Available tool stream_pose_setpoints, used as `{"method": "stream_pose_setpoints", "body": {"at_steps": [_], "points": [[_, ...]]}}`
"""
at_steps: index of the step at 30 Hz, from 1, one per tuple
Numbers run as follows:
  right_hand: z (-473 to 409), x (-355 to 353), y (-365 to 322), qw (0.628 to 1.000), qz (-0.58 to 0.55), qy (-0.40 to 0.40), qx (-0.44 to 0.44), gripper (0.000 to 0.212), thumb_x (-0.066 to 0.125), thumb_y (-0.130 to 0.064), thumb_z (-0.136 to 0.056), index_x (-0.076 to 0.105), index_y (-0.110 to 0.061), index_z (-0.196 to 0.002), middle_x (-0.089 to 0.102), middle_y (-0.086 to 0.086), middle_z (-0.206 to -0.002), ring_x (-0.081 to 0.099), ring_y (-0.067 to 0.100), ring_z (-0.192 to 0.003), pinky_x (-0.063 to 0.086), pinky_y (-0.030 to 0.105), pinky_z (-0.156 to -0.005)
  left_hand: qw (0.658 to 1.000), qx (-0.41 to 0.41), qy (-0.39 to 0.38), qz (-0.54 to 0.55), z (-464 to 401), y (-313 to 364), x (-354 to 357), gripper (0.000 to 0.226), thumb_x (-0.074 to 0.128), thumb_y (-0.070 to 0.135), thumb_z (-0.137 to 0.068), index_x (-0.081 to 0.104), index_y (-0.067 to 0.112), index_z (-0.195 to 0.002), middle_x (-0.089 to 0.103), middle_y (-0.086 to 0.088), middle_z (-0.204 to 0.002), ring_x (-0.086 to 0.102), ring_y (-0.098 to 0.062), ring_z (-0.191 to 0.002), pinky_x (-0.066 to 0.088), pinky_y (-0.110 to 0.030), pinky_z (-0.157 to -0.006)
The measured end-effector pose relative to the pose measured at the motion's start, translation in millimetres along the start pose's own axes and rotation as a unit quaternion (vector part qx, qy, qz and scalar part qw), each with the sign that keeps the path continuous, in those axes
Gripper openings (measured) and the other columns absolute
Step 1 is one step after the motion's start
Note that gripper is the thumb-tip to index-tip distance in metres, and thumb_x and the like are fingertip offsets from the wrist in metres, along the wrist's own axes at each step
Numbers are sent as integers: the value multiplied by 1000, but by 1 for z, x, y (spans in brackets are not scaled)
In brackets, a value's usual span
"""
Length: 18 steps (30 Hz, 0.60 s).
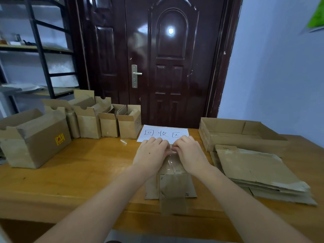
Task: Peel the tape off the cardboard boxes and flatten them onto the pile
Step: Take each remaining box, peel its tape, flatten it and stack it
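Observation:
A small cardboard box [172,186] lies on the wooden table [78,172] in front of me, with clear tape [171,159] shining along its top. My left hand [151,155] and my right hand [190,153] sit side by side on the box's far end, fingers curled onto the tape there. The fingertips are hidden, so the grip itself is unclear. To the right lies the pile of flattened boxes [259,174]. A row of open boxes [108,121] stands at the back left, and a bigger open box [35,139] stands at the far left.
A white paper sign [163,132] with handwriting lies just beyond my hands. A shallow open carton [233,132] stands behind the pile. A loose scrap of clear tape [123,142] lies on the table. A dark door [157,58] and metal shelves [40,50] are behind.

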State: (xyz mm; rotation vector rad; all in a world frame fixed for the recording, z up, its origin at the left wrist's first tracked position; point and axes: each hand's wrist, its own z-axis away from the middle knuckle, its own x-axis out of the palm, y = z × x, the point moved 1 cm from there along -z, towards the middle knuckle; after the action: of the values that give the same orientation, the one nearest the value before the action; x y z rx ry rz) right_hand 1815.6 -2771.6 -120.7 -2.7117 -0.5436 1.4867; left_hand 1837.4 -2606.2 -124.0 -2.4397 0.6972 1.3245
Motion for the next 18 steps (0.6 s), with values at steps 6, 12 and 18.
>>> {"method": "stream_pose_setpoints", "body": {"at_steps": [6,12,18], "points": [[2,-15,-13,999,-10,-26,-28,27,59,-24,-101,60,-21,-127,64,0,-119,53,22,-108,46,38,-91,999,20,-17,-44,-1,4,-2,21,37,27,-110,54,21,-121,64,5,-108,58,-22,-101,35,-33,-89],[10,-12,-15,999,-41,19,16,15,57,-9,-100,54,-22,-105,57,-7,-97,52,19,-95,47,35,-80,999,-4,-24,-34,0,7,-6,23,44,34,-108,50,22,-127,71,4,-93,66,-23,-89,38,-33,-86],[12,-14,-8,989,-143,-24,4,18,60,-11,-100,57,-19,-115,50,-6,-112,55,12,-97,49,27,-83,997,13,-35,-69,3,8,-9,16,34,31,-110,48,22,-111,60,8,-88,62,-21,-88,34,-33,-87]]}}
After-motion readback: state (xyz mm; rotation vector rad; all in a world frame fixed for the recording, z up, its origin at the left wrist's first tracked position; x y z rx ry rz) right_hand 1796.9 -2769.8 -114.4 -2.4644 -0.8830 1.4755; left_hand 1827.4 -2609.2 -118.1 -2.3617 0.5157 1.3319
